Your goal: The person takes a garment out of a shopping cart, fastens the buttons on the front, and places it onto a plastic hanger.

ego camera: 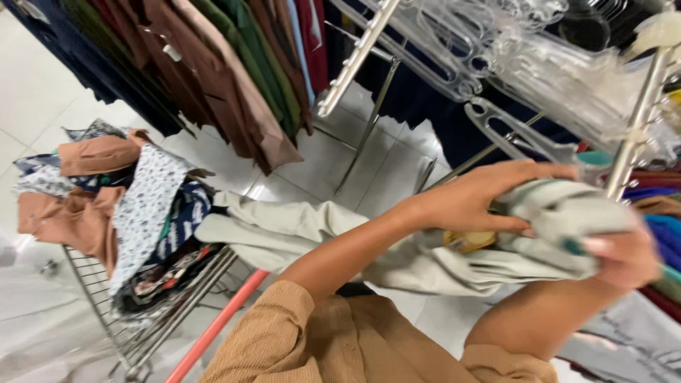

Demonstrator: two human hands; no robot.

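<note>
Left hand [482,195] and right hand [628,259] both clutch a pale grey-green folded garment [560,213]. Left of them, a wire metal trolley [128,333] is heaped with patterned and tan clothes [142,206].

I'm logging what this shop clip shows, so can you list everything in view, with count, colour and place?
Pale garment: one, light grey-beige, draped from the cart to both hands, bunched at the right.
Wire cart: one, silver with a red bar, lower left.
Clothes pile: several pieces, tan, white floral, dark blue print, heaped on the cart.
Hanging shirts: many, brown, green, red, navy, on a rail at the top.
Clear hangers: many, transparent, upper right on a metal rack.
Folded clothes: several, blue and red, far right.
Floor tiles: white.
Sleeves: tan, ribbed, bottom centre.
Left hand: on top of the bunched cloth.
Right hand: gripping the bunch, blurred.
</note>
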